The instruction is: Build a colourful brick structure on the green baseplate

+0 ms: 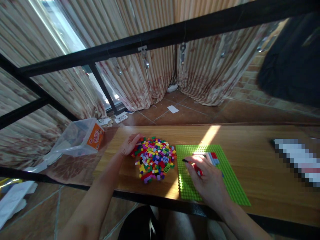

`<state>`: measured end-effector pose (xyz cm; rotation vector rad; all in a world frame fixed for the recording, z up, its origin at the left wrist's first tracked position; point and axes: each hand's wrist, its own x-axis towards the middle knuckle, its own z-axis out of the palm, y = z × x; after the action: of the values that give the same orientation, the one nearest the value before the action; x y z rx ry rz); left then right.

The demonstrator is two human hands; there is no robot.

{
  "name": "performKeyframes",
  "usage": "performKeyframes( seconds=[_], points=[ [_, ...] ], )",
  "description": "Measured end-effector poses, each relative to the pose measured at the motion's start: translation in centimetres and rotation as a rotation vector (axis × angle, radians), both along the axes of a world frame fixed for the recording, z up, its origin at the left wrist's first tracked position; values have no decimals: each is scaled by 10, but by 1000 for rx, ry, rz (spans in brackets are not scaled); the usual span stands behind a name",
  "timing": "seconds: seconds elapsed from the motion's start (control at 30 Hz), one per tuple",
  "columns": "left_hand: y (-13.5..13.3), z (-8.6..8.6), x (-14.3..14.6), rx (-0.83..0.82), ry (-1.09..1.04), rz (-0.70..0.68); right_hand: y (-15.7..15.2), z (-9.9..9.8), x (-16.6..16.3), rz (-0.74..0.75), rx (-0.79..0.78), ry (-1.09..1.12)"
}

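A heap of small building bricks in many colours lies on the wooden table. My left hand rests against the heap's upper left edge, its fingers stretched out and partly over the bricks. To the right of the heap lies a green studded baseplate. Above the plate, my right hand pinches a small black brick between thumb and index finger. Just beyond that hand, red, white and light blue bricks sit joined on the plate. A red piece shows under the palm, and the hand hides part of this build.
A clear plastic bin with an orange label stands on the floor left of the wooden table. A blurred-out rectangular object lies at the table's right. A dark metal rail crosses behind, before curtains.
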<state>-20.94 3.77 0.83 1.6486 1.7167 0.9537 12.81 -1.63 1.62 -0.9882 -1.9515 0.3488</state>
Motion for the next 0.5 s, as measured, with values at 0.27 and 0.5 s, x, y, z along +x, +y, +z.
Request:
performKeyframes(
  seconds=[0.27,0.5],
  points=[
    [-25,-7,10,57,-51,230,-2,4,1,10,14,8],
    [-40,-11,29,24,-257,475,-4,7,4,15,-40,20]
  ],
)
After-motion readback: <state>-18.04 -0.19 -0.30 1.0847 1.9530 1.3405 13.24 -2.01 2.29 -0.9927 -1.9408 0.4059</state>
